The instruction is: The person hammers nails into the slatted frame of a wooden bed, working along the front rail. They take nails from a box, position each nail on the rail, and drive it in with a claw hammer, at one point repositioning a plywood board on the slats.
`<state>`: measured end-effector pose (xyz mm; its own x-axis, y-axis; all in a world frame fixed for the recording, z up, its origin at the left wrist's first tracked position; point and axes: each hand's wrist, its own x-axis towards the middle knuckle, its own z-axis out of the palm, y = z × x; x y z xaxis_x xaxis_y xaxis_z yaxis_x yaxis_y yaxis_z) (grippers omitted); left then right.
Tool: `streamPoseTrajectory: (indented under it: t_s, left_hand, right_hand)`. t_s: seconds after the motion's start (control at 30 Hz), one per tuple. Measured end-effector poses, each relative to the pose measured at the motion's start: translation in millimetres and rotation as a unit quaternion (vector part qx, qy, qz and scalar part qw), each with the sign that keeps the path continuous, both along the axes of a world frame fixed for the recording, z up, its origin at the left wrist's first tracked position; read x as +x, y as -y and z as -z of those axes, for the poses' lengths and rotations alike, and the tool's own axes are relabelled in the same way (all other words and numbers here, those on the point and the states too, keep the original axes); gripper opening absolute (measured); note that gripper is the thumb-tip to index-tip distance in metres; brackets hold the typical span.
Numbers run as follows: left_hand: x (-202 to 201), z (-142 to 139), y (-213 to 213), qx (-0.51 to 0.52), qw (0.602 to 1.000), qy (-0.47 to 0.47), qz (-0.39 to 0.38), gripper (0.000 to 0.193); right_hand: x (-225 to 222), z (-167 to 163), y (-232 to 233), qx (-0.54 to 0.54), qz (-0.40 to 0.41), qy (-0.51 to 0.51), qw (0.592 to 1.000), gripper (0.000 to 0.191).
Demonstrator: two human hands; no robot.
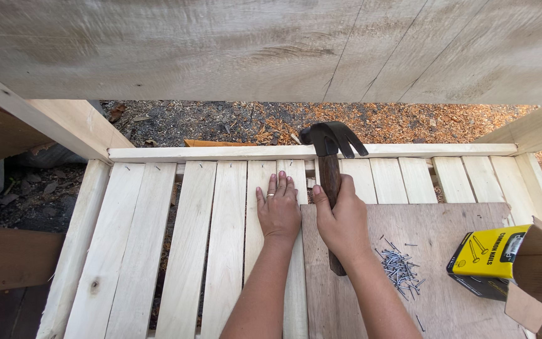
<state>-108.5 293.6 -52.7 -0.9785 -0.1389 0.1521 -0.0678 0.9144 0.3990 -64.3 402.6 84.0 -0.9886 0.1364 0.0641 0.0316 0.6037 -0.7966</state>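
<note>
My right hand point(344, 221) grips the brown wooden handle of a claw hammer point(332, 145), whose dark head is raised over the far rail of a pale wooden slatted frame point(211, 220). My left hand point(278, 208) lies flat, fingers together, on two neighbouring slats just left of the hammer handle; a ring sits on one finger. Small nail heads dot the far ends of the slats.
A brown plywood sheet point(446, 263) lies on the slats at right, holding a pile of loose nails point(400, 269) and an open yellow nail box point(508, 267). A wide plank point(271, 47) spans the top. Sawdust and dirt lie beyond the frame.
</note>
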Motion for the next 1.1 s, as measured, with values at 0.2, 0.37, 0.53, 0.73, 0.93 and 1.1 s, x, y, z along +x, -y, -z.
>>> streamPoseTrajectory:
  t_s: [0.2,0.37,0.53,0.73,0.93,1.1]
  left_hand:
    - [0,1,1,-0.002,1.000,-0.014,0.003,0.043]
    - [-1,4,0,0.008,1.000,0.002,0.003,0.044]
    - [0,8,0,0.012,0.999,-0.038,-0.004,0.049]
    - [-1,9,1,-0.019,0.999,-0.009,-0.034,0.052]
    - [-3,3,3,-0.004,1.000,0.001,-0.031,0.055]
    - [0,-5,4,-0.019,0.999,0.005,-0.034,0.052]
  right_hand:
    - [-13,11,15,0.111,-0.047,0.040,0.992,0.035]
    - [-9,14,6,0.032,-0.019,-0.029,0.999,0.033]
    - [-11,16,11,0.094,-0.034,0.003,0.995,0.031]
    - [-7,20,10,0.053,-0.022,-0.040,0.998,0.034]
    - [-13,19,13,0.102,-0.029,0.048,0.993,0.033]
    - [-3,21,5,0.050,-0.009,-0.007,0.999,0.035]
